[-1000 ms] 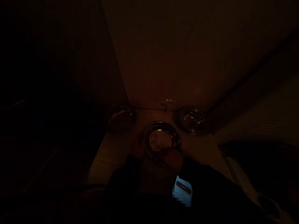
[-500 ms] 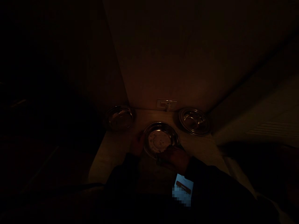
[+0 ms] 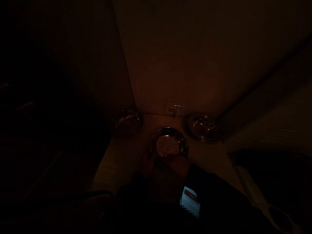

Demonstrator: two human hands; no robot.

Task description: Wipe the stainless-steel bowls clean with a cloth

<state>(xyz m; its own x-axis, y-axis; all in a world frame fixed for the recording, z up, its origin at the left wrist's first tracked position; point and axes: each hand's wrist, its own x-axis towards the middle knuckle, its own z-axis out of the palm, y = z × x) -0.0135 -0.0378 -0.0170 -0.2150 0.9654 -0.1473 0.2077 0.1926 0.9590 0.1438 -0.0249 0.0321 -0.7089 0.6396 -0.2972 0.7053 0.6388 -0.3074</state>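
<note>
A round shiny metal plate [image 3: 167, 145] with a raised rim lies in the middle of the small table, dark specks or marks on its flat bottom. At its near left rim is my left hand [image 3: 148, 164], fingers closed at the edge. My right hand [image 3: 179, 165] reaches over the near rim with its fingers bent together. Something dark seems to be under those fingers, but the dim light hides what it is. The two hands are close to each other, just apart.
Another metal dish [image 3: 128, 123] stands at the back left. Several stacked metal plates [image 3: 204, 128] are at the back right. Behind them a wall socket [image 3: 175, 110] holds a plug. The pale tabletop [image 3: 114, 162] ends at a drop on the left. A lit screen or card [image 3: 191, 201] shows below my right sleeve.
My left hand has slid down along the rim toward me. My right hand has moved left along the near rim, closer to the left one. The plate stays in about the same place.
</note>
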